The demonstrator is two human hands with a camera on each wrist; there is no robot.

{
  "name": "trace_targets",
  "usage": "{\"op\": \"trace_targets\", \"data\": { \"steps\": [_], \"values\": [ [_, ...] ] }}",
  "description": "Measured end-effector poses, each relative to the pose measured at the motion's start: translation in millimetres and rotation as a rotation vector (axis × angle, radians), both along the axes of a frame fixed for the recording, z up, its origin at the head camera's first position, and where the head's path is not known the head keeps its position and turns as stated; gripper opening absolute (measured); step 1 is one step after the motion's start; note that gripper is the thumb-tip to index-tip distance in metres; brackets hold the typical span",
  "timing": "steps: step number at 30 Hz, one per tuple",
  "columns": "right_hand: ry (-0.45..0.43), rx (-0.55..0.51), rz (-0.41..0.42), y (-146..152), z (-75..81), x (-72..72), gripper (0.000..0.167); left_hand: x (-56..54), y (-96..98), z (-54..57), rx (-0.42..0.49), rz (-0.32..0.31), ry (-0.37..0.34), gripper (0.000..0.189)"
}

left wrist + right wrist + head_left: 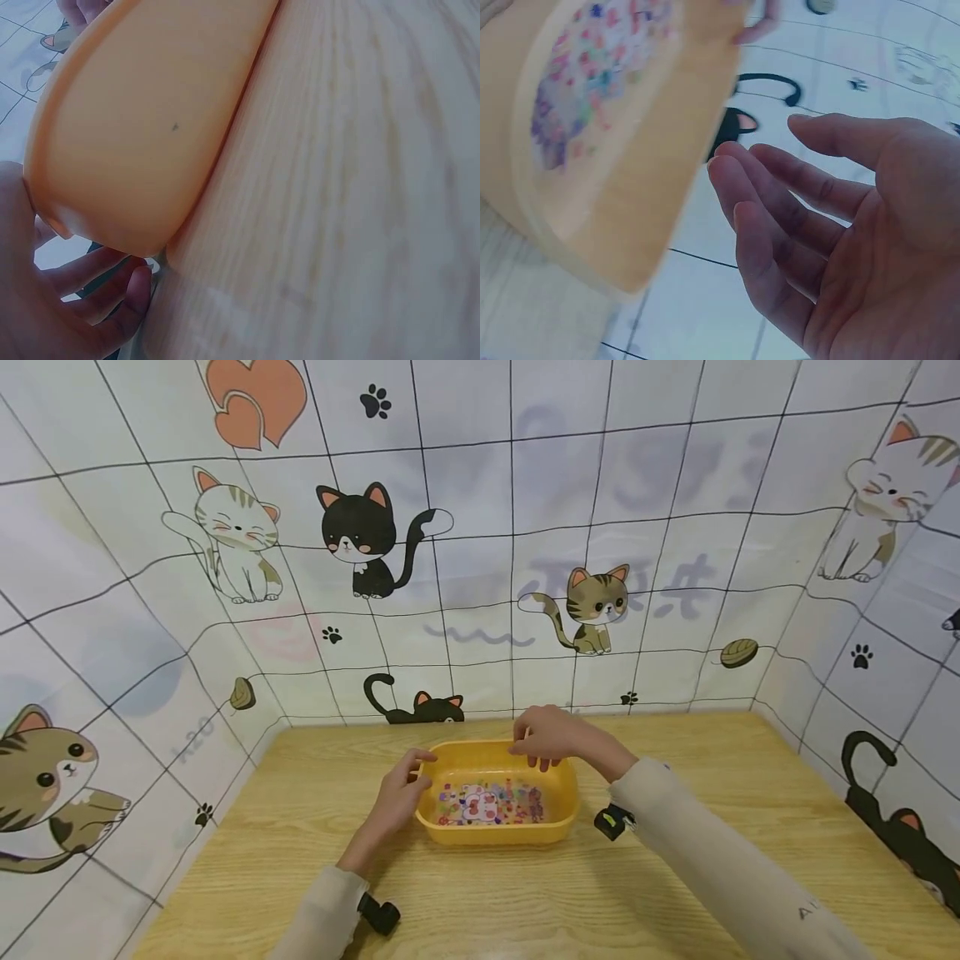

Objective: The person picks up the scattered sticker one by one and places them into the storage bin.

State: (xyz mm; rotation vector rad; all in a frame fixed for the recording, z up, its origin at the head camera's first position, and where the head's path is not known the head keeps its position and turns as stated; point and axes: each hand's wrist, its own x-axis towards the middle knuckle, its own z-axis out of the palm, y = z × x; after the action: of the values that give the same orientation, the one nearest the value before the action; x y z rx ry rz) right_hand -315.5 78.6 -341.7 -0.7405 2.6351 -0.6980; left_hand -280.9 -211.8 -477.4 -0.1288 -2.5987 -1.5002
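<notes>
A yellow plastic basin [495,835] stands on the wooden table. On its floor lie many small colourful bits [517,802] round a white-and-pink cartoon figure [480,804]. My left hand [401,789] grips the basin's left end, thumb at the rim and the other fingers curled along the outer wall, as the left wrist view shows. Over the back right of the basin hovers my right hand [551,735], palm down in the head view. In the right wrist view its fingers [780,232] are loosely bent, apart from the basin wall, with nothing between them.
The wooden table [300,827] extends around the basin on all sides. Behind it and along both sides hangs a white gridded sheet [480,568] printed with cartoon cats. A small black camera [611,821] sits at the right wrist, another black camera [380,915] at the left.
</notes>
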Motion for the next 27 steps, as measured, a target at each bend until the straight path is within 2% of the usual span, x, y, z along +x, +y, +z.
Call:
{"op": "trace_targets", "data": {
  "steps": [3,8,13,20,27],
  "values": [
    [0.01,-0.059,0.019,12.5,9.2,4.0,0.02,-0.9,1.2,-0.2,-0.005,-0.005,0.008,0.033],
    [0.034,-0.143,0.002,38.8,23.9,12.4,0.022,0.5,2.8,0.7,-0.005,-0.005,0.015,0.033],
    [0.069,-0.213,-0.044,72.0,27.8,18.9,0.022,0.6,3.0,0.7,-0.005,0.0,0.01,0.033],
    [0.055,-0.278,-0.122,118.1,16.2,28.8,0.025,1.0,2.5,0.2,-0.011,0.009,0.006,0.032],
    [0.059,-0.328,-0.167,148.8,-13.4,31.5,0.027,2.1,3.4,1.4,-0.011,0.012,-0.002,0.032]
  ]
}}
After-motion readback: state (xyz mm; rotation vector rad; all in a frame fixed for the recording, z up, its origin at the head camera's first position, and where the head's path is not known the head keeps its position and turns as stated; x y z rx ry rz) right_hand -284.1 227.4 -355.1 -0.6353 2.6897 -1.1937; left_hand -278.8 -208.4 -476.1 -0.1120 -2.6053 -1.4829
